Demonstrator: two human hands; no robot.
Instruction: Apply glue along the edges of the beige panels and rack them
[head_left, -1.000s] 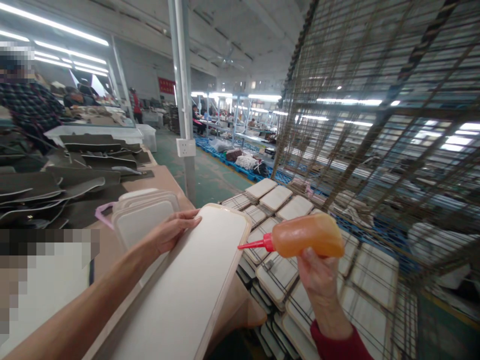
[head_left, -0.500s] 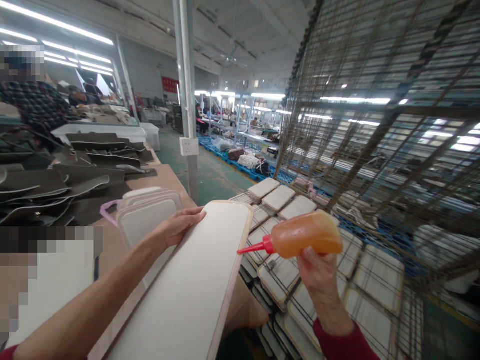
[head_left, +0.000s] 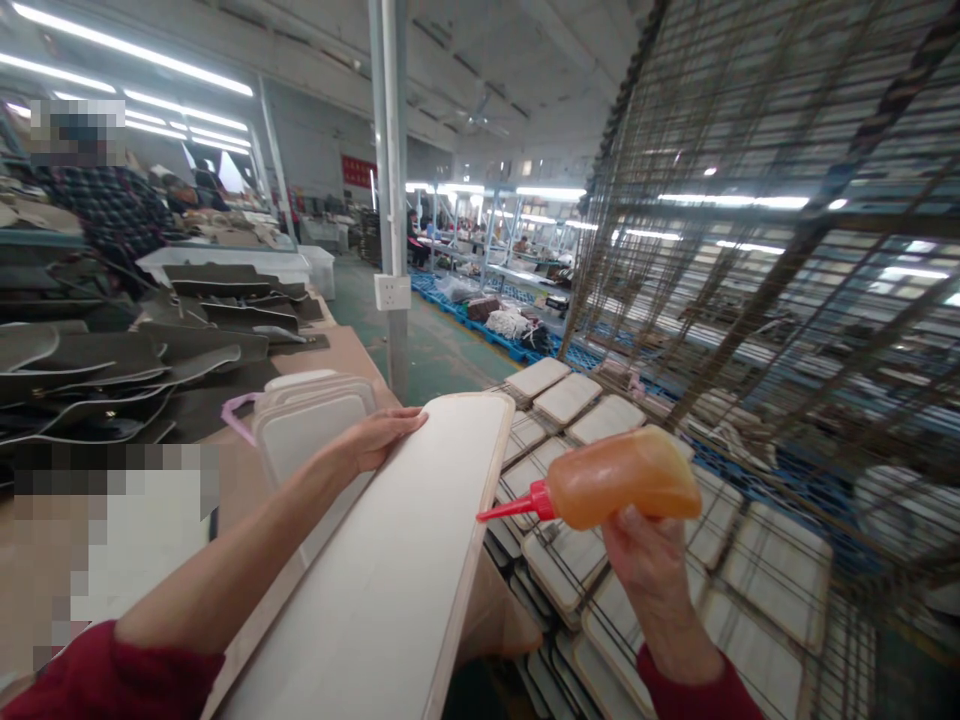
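My left hand (head_left: 379, 437) grips the far left edge of a long white board (head_left: 405, 560) with a pale wooden rim, which lies tilted along my forearm over the table edge. My right hand (head_left: 645, 560) is closed round an orange squeeze bottle (head_left: 626, 477). Its red nozzle (head_left: 514, 507) points left, with the tip right at the board's right rim.
A stack of similar white panels (head_left: 311, 420) sits on the brown table (head_left: 352, 355), behind it dark leather pieces (head_left: 142, 370). Wire racks (head_left: 750, 300) with drying panels (head_left: 570, 395) fill the right. A steel pillar (head_left: 394, 190) stands ahead. A person in a checked shirt (head_left: 105, 210) works far left.
The view has shifted slightly, so the board, bottle and both hands sit a little further right. The nozzle stays at the board's right rim. Both grips are unchanged.
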